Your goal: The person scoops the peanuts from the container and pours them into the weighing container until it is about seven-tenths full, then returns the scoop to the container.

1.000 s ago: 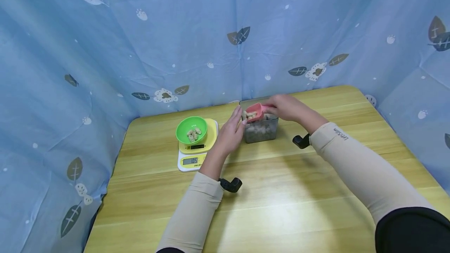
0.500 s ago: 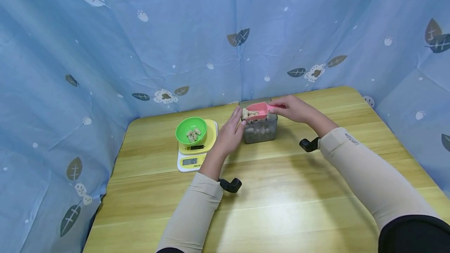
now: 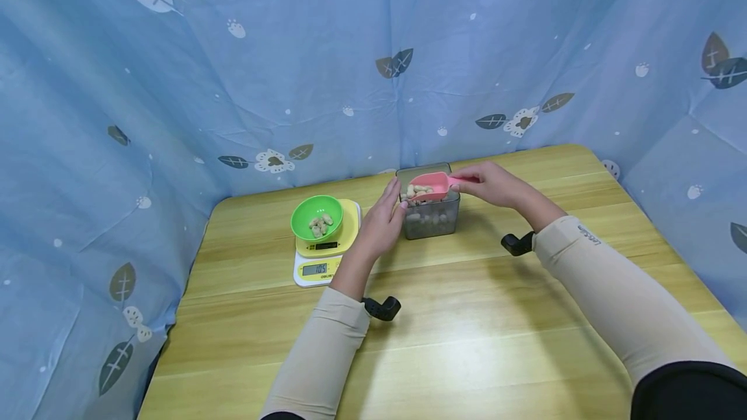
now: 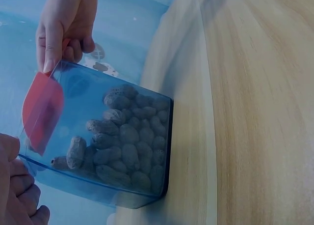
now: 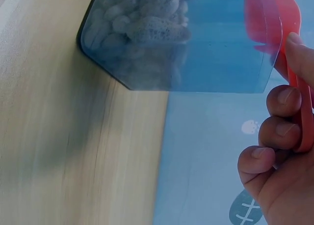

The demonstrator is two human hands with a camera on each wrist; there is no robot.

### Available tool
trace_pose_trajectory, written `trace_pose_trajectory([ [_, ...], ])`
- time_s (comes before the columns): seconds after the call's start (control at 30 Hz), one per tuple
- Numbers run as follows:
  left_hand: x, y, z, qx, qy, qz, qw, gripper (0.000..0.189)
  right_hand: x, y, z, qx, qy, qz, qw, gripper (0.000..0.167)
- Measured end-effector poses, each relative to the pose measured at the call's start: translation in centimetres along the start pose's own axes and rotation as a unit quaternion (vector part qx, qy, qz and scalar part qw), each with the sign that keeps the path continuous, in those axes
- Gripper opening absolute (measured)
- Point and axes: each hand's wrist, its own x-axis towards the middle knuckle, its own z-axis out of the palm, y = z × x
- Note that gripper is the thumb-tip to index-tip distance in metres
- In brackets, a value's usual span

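In the head view, my right hand (image 3: 489, 185) grips the handle of a pink scoop (image 3: 441, 181). Peanuts (image 3: 417, 190) lie in the scoop, which is held at the mouth of a grey see-through container (image 3: 432, 224). More peanuts (image 4: 130, 154) fill the container's lower part, seen through its wall in the left wrist view. At the container's left side, my left hand (image 3: 378, 222) touches the upper edge, fingers mostly straight. The right wrist view shows my fingers (image 5: 279, 131) curled round the scoop's handle.
Left of the container, a yellow and white kitchen scale (image 3: 350, 229) carries a green bowl (image 3: 303, 219) with several peanuts; its display appears to read 105 or 10.5. The wooden table (image 3: 455, 336) meets a blue patterned curtain (image 3: 327, 70) at the back.
My right hand has drawn slightly right with the scoop, and the scoop looks more level over the container. My left hand stays at the container's side. Bowl and scale have not moved.
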Motion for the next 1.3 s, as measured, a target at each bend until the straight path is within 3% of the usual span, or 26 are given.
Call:
trace_pose_trajectory([
  [0.33, 0.0, 0.0, 0.1, -0.006, 0.009, 0.0, 0.9999, 0.057, -0.2, -0.1, -0.4, 0.01, 0.021, 0.015, 0.9996, 0.039],
  [0.53, -0.6, -0.4, -1.1, -0.004, 0.02, -0.005, 0.9998, 0.059, 0.2, -1.0, -0.5, 0.002, 0.035, 0.01, 0.9993, 0.043],
  [0.87, -2.8, -3.6, -5.0, 0.001, 0.06, -0.029, 0.9978, 0.06, 1.4, -4.1, -0.2, -0.013, 0.043, 0.005, 0.999, 0.044],
  [1.3, -6.3, -7.8, -8.7, 0.027, 0.106, -0.087, 0.9902, 0.063, 4.6, -8.6, 3.5, -0.007, 0.028, -0.054, 0.9981, 0.037],
])
